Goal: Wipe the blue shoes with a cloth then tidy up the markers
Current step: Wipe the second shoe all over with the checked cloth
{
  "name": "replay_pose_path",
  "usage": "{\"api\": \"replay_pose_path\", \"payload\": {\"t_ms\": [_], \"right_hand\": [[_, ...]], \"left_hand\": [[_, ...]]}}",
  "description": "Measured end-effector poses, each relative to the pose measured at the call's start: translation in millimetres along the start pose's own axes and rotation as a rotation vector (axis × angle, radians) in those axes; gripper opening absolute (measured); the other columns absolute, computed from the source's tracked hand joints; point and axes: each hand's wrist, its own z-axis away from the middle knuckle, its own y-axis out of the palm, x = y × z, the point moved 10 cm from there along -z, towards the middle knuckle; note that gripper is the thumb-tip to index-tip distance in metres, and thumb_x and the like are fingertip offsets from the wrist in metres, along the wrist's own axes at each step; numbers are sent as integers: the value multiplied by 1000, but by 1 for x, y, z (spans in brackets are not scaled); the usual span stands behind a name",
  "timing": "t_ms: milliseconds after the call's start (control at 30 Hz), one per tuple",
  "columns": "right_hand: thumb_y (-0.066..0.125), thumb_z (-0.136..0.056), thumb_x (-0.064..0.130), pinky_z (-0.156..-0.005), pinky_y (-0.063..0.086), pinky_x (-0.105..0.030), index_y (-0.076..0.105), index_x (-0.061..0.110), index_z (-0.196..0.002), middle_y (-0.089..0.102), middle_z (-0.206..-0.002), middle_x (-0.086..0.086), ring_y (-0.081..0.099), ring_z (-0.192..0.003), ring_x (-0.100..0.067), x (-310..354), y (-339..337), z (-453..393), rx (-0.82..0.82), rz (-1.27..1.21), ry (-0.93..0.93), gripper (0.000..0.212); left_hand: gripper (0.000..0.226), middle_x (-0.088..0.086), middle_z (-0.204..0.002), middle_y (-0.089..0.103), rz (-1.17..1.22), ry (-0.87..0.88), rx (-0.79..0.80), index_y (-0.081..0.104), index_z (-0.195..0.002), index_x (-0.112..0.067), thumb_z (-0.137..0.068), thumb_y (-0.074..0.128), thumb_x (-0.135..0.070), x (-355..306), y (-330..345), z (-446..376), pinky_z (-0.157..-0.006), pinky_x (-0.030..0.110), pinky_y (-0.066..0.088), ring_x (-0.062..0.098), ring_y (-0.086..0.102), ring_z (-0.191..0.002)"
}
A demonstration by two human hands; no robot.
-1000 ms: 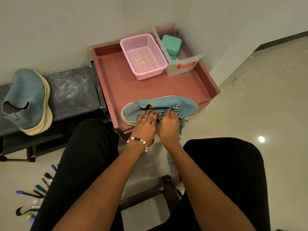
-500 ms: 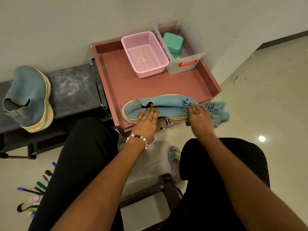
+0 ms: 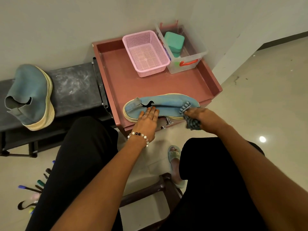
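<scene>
A blue shoe [image 3: 165,104] with a pale sole lies on its side along the front edge of the pink-brown table [image 3: 166,82]. My left hand [image 3: 147,118] presses flat on its heel half, fingers straight. My right hand [image 3: 202,116] grips a blue striped cloth [image 3: 191,121], bunched against the shoe's toe end. The second blue shoe [image 3: 31,95] lies on the black bench [image 3: 75,87] at the left. Several markers [image 3: 35,187] lie on the floor at the lower left, partly hidden by my left leg.
A pink mesh basket [image 3: 145,53] and a clear plastic box [image 3: 185,52] holding a green block stand at the table's back. A dark stool [image 3: 160,189] is between my knees. My sandalled foot [image 3: 175,157] is on the tiled floor.
My right hand swept the cloth from the shoe's middle out past the toe, then came back onto the toe end with the cloth bunched up. My left hand stayed on the heel half.
</scene>
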Motion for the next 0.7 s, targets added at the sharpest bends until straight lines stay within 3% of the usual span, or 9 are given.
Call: {"api": "replay_pose_path", "payload": {"t_ms": [100, 200, 300, 367, 433, 533, 633, 700], "right_hand": [[78, -49, -10, -86, 51, -48, 69, 2, -109, 69, -109, -18, 68, -100, -30, -9, -6, 3, -52, 295, -36, 62], [79, -51, -3, -87, 50, -48, 72, 2, -102, 72, -101, -14, 69, -98, -28, -3, -10, 3, -148, 416, 24, 51], [84, -49, 3, -84, 51, -46, 72, 2, -95, 73, -92, -14, 70, -93, -29, 5, -3, 0, -193, 312, 216, 48], [80, -49, -6, -80, 52, -45, 70, -2, -98, 72, -89, -19, 68, -88, -36, 22, 5, -7, -221, 102, 288, 50], [68, -61, -13, -90, 49, -44, 62, -6, -115, 66, -108, -27, 62, -102, -41, 48, 9, -17, -255, -122, 301, 55], [53, -72, -12, -110, 31, -34, 48, -2, -134, 52, -134, -22, 47, -127, -34, 75, 11, -35, -202, -281, 238, 63], [52, -70, -12, -112, 32, -34, 45, 5, -138, 49, -139, -17, 45, -130, -30, 71, 19, -39, -72, -262, 136, 70], [62, -67, -6, -107, 37, -33, 46, 12, -139, 52, -138, -13, 48, -126, -28, 45, 25, -30, 44, -217, 129, 77]], "left_hand": [[77, 13, -160, 3, -12, 6, -8, 3, -151, -6, -89, 48, -10, 0, -1, -1, -118, 41, 6, 27, 4, -147], [77, 12, -160, 4, -10, 8, -1, 3, -151, -6, -89, 49, -10, 1, -1, -2, -118, 40, 7, 26, 5, -147], [77, 12, -159, 6, -3, -2, -4, 5, -151, -6, -89, 49, -11, 1, -2, -2, -118, 40, 7, 26, 5, -147], [80, 13, -159, 5, -3, -17, 7, 4, -152, -6, -88, 51, -14, 0, 0, -1, -119, 41, 6, 26, 4, -147], [83, 13, -159, 3, 3, -23, 22, 3, -152, -5, -87, 54, -17, -1, 1, -2, -119, 42, 6, 26, 3, -147], [84, 14, -159, 4, -9, -20, 23, 4, -151, -2, -88, 56, -20, -1, -1, -4, -119, 42, 7, 27, 5, -147], [82, 14, -159, 4, -23, -17, 34, 3, -151, -2, -88, 54, -17, 0, 0, -4, -119, 42, 8, 27, 4, -147], [79, 13, -160, 2, -24, -14, 30, 2, -151, -3, -89, 51, -12, 1, 1, -4, -119, 42, 7, 26, 3, -147]]}}
